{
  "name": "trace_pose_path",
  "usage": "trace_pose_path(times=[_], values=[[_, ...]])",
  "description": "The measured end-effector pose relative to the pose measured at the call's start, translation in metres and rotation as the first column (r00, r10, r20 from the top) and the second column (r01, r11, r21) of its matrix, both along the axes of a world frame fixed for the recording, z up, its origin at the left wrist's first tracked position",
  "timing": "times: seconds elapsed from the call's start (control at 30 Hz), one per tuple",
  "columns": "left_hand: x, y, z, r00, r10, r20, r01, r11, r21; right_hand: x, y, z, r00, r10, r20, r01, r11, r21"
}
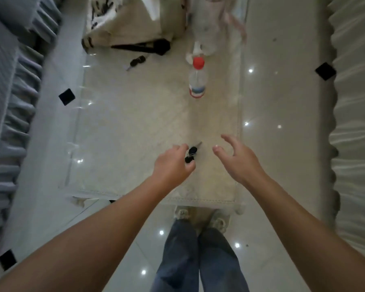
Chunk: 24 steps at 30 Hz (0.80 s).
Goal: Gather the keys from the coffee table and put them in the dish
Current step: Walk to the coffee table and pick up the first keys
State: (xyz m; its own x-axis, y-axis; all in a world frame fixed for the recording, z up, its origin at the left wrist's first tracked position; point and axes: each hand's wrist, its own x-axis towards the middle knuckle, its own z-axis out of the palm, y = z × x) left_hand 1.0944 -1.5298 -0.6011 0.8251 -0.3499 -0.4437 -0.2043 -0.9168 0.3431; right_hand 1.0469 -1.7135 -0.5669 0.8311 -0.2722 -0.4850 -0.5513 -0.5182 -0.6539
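A bunch of black-headed keys (192, 153) lies on the cream cloth of the coffee table (135, 127), near its front edge. My left hand (173, 165) is right beside it, with thumb and fingers curved on either side and the thumb tip against the lower key head. The keys look to be resting on the cloth. My right hand (236, 161) hovers to the right of the keys, fingers spread and holding nothing. A second black key set (136, 61) lies far back on the left of the table. I cannot make out a dish.
A clear bottle with a red cap (197, 81) stands mid-table toward the right. A printed cream bag (131, 20) and a black object (148, 47) sit at the back. Grey sofas flank the table on both sides. My legs and shoes are at the front edge.
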Motion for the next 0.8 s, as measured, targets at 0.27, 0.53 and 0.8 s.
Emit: trace_pose_path(times=[0.27, 0.53, 0.8], values=[[0.003, -0.013, -0.101, 0.999, 0.003, 0.047, -0.005, 0.999, 0.033, -0.019, 0.004, -0.085, 0.995, -0.101, -0.018, 0.101, 0.994, 0.027], [0.006, -0.013, -0.125, 0.998, 0.022, 0.066, -0.024, 0.999, 0.030, -0.029, 0.004, -0.101, 0.988, -0.151, -0.012, 0.151, 0.987, 0.059], [0.003, -0.024, -0.131, 0.994, 0.064, 0.088, -0.064, 0.998, -0.004, -0.033, 0.002, -0.102, 0.983, -0.182, 0.015, 0.181, 0.980, 0.078]])
